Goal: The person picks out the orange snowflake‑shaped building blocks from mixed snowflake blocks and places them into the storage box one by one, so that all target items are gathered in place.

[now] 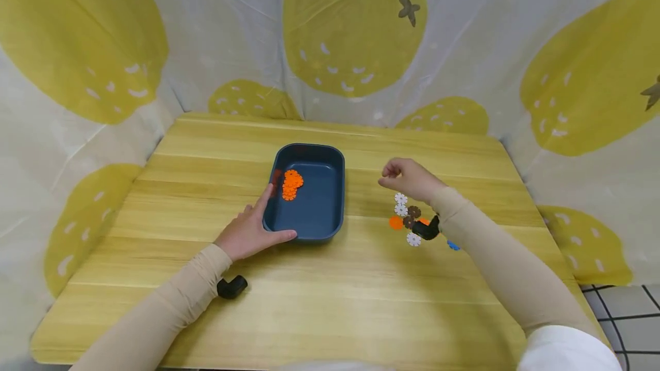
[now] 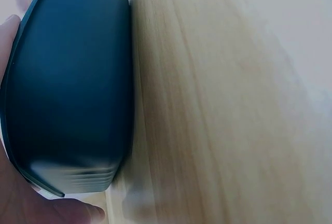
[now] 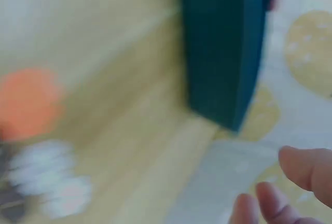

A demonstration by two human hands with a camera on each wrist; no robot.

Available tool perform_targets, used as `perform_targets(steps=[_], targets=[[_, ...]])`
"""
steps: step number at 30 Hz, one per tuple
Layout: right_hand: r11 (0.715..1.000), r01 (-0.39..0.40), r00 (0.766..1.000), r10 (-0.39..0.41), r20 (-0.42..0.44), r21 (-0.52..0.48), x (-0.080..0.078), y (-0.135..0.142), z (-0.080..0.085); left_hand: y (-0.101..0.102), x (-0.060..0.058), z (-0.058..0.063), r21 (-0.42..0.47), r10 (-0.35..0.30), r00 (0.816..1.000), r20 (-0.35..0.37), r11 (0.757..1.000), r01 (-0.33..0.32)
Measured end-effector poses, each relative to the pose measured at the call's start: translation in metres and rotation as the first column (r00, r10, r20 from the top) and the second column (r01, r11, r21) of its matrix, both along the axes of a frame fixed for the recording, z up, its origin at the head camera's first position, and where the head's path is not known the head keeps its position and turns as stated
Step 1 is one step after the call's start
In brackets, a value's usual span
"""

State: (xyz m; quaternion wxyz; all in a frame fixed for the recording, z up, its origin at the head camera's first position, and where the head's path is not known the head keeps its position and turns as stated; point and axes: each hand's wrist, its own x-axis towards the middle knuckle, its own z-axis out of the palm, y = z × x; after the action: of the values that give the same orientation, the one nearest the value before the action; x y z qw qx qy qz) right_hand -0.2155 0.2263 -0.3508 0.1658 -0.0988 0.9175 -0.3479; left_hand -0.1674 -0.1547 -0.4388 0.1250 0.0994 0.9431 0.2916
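A dark blue rectangular tub (image 1: 321,199) stands on the table, with several orange notched discs (image 1: 291,183) piled against its left side inside. My left hand (image 1: 251,232) rests at the tub's near left corner, thumb and fingers spread along the rim. To the right of the tub, my right hand (image 1: 409,179) is raised over the table, its fingers loosely bent and nothing seen between them. In the right wrist view the thumb (image 3: 306,169) and fingertips are apart. Below that hand lie white discs (image 1: 400,209), brown discs (image 1: 414,211), an orange disc (image 1: 396,222) and a blue disc (image 1: 453,245).
The wood-grain table (image 1: 330,296) is backed and flanked by a white curtain (image 1: 232,27) with large yellow fruit prints. Black wrist mounts, left (image 1: 233,287) and right (image 1: 427,229), stick out from the sleeves. The right one overlaps some discs in the head view.
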Motion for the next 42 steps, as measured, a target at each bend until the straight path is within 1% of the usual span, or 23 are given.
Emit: perform_targets(steps=[4, 8, 12, 17, 21, 29, 34, 38, 42], targets=[[0.992, 0.021, 1.000, -0.023, 0.016, 0.127, 0.019, 0.039, -0.026, -0.001, 0.000, 0.003, -0.005, 0.002, 1.000, -0.001, 1.000, -0.002], [0.981, 0.063, 0.997, -0.070, 0.029, 0.183, 0.035, 0.064, -0.050, -0.002, 0.000, 0.005, -0.004, -0.002, 1.000, -0.002, 1.000, 0.002], [0.974, 0.084, 0.995, -0.092, 0.028, 0.209, 0.044, 0.076, -0.064, -0.003, 0.001, 0.005, 0.002, 0.004, 1.000, 0.019, 1.000, -0.004], [0.967, 0.080, 0.996, -0.086, 0.015, 0.240, 0.048, 0.076, -0.071, -0.003, 0.002, 0.003, 0.002, 0.001, 1.000, 0.029, 1.000, -0.001], [0.961, 0.073, 0.997, -0.077, 0.005, 0.268, 0.048, 0.073, -0.072, -0.003, 0.002, 0.002, 0.001, 0.001, 1.000, 0.026, 1.000, -0.001], [0.964, 0.077, 0.996, -0.088, 0.032, 0.256, 0.046, 0.080, -0.068, -0.002, 0.002, 0.001, 0.014, 0.004, 0.999, 0.036, 1.000, -0.004], [0.969, 0.069, 0.998, -0.071, -0.002, 0.237, 0.045, 0.084, -0.062, -0.001, 0.001, 0.002, 0.010, 0.001, 1.000, 0.030, 1.000, -0.002], [0.968, 0.083, 0.997, -0.080, -0.021, 0.238, 0.041, 0.086, -0.050, -0.001, 0.001, 0.003, 0.006, -0.001, 1.000, 0.027, 1.000, 0.001], [0.963, 0.102, 0.994, -0.089, -0.063, 0.248, 0.032, 0.082, -0.027, 0.000, 0.001, 0.003, 0.009, -0.005, 1.000, 0.024, 1.000, 0.004]])
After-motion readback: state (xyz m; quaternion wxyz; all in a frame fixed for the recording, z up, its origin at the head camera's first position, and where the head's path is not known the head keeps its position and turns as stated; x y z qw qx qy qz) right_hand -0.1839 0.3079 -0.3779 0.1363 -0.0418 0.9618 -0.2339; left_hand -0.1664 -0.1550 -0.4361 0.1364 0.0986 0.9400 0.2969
